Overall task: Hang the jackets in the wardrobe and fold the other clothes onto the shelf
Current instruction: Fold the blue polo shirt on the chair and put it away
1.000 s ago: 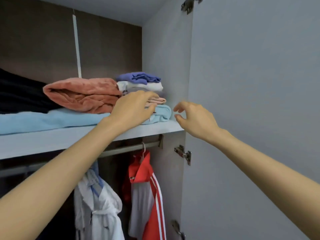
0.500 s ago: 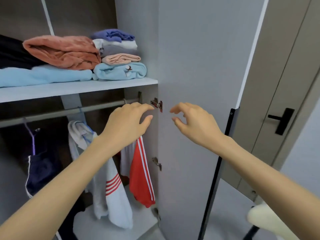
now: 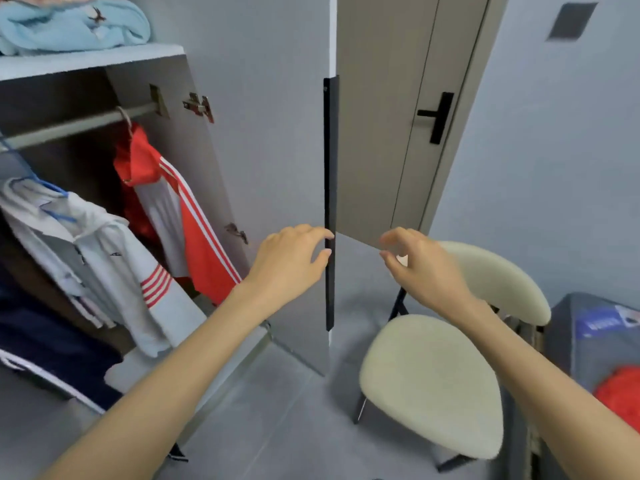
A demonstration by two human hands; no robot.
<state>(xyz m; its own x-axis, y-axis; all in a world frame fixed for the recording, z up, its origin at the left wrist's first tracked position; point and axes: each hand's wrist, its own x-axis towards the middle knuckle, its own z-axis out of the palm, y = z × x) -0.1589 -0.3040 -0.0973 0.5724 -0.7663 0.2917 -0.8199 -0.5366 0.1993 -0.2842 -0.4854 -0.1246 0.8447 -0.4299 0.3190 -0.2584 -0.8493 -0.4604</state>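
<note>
The wardrobe stands open at the left. Its shelf [image 3: 90, 58] carries a folded light-blue garment [image 3: 72, 27]. Below, on the rail [image 3: 76, 126], hang a red-and-white striped jacket [image 3: 173, 202], a white jacket with red cuff stripes [image 3: 104, 258] and a dark navy jacket [image 3: 45, 337]. My left hand [image 3: 291, 261] hovers in front of the open wardrobe door [image 3: 277, 150], fingers loosely curled near its black edge handle [image 3: 330, 202], holding nothing. My right hand [image 3: 420, 265] floats over the chair, fingers relaxed and empty.
A cream chair [image 3: 433, 379] with black legs stands at the right on the grey tiled floor. A grey bed or box [image 3: 595, 341] with a red garment [image 3: 620, 396] lies at the far right. A room door [image 3: 398, 116] with a black lever is behind.
My view has swung down and right, away from the shelf stack toward the chair. Both hands dropped from the shelf to the wardrobe door's edge, still empty.
</note>
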